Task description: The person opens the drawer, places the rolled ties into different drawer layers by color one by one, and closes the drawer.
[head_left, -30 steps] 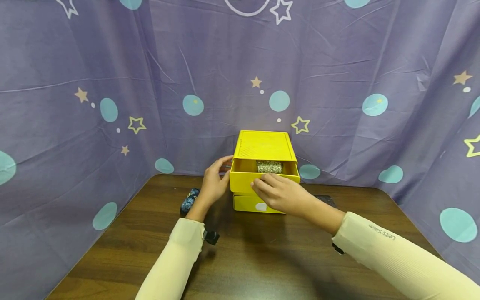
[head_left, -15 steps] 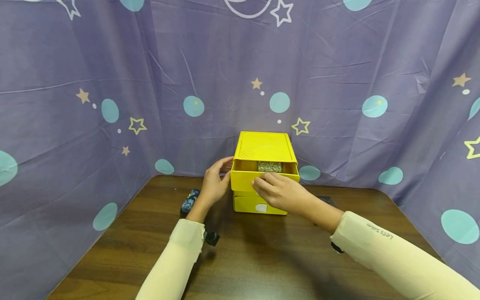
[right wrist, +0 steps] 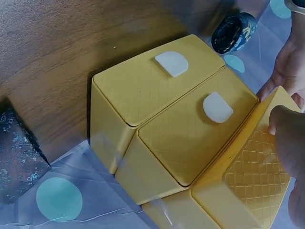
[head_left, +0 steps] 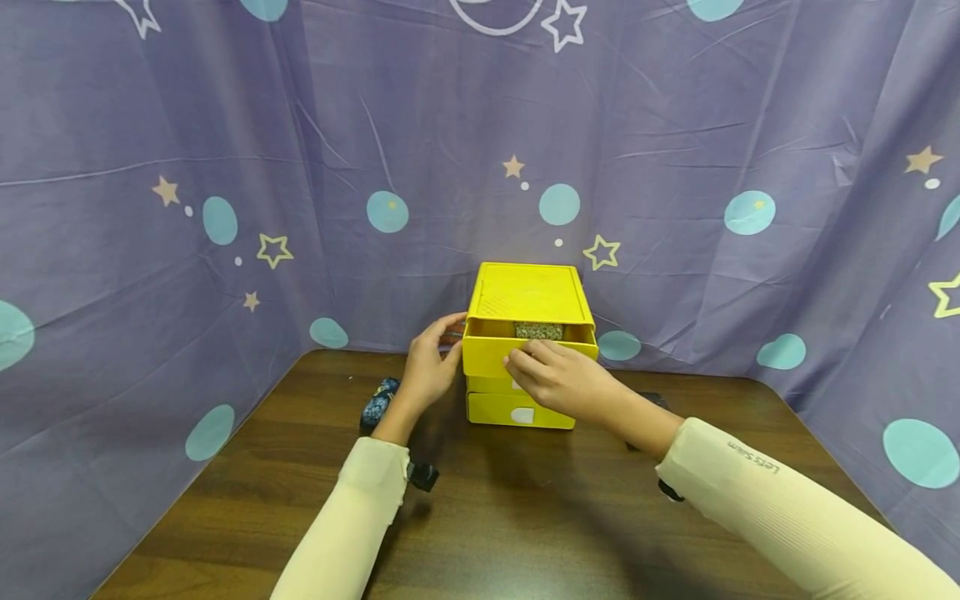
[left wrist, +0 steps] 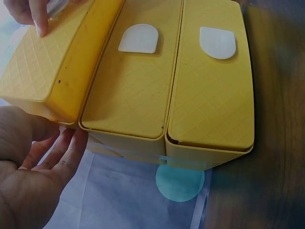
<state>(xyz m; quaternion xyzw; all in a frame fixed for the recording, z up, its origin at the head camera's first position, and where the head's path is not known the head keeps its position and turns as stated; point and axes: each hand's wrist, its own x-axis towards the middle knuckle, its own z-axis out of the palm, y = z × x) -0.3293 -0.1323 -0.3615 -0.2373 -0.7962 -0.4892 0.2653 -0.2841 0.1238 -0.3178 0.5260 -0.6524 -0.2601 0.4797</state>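
A yellow drawer unit with several stacked drawers (head_left: 531, 292) stands at the back of the table. Its top drawer (head_left: 483, 357) is partly pulled out, and inside lies a speckled gold-green item (head_left: 538, 331), its lower part hidden by the drawer front. My right hand (head_left: 562, 383) holds the top drawer at its front, fingers curled at the white pull, thumb against the textured face. My left hand (head_left: 431, 362) rests against the unit's left side near the top drawer, fingers extended along it. In the left wrist view, the two lower drawers (left wrist: 128, 86) are shut, each with a white pull (left wrist: 218, 43).
A dark blue floral-patterned item (head_left: 378, 404) lies on the brown wooden table (head_left: 480, 517) left of the unit, beside my left wrist. A dark speckled item (right wrist: 21, 157) lies to the right. A purple curtain (head_left: 450, 125) hangs close behind and at both sides.
The top drawer has slid slightly inward, with my right hand moving along with it. Less of the speckled item shows now. My left hand has stayed in place.
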